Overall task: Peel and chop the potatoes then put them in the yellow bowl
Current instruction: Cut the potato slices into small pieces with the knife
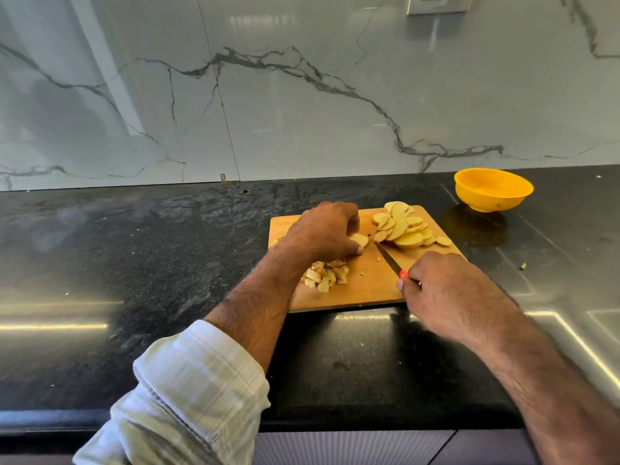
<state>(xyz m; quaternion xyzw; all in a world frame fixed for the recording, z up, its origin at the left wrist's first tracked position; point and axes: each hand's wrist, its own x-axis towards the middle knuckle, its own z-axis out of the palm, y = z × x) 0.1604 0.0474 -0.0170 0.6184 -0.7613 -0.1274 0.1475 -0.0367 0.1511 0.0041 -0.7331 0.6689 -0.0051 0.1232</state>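
The left hand [327, 231] pinched a thin, firm, likely slippery pale potato slice [360, 239]; the right hand [436, 290] gripped the red-handled knife [391, 260].

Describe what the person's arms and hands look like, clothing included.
The left arm wears a pale checked shirt sleeve, in whitish and light green-grey stripes, rolled up to about the elbow. The left hand and right hand are bare: no gloves, rings or watch visible. The right forearm is bare with no sleeve in view.

At frame centre, the left hand [323, 229] pins a pale potato slice [360, 239] on the rectangular wooden cutting board [369, 286]. The right hand [436, 290] grips a red-handled knife [389, 258]. A round yellow plastic bowl [493, 189] sits on the black table [134, 246], upper right.
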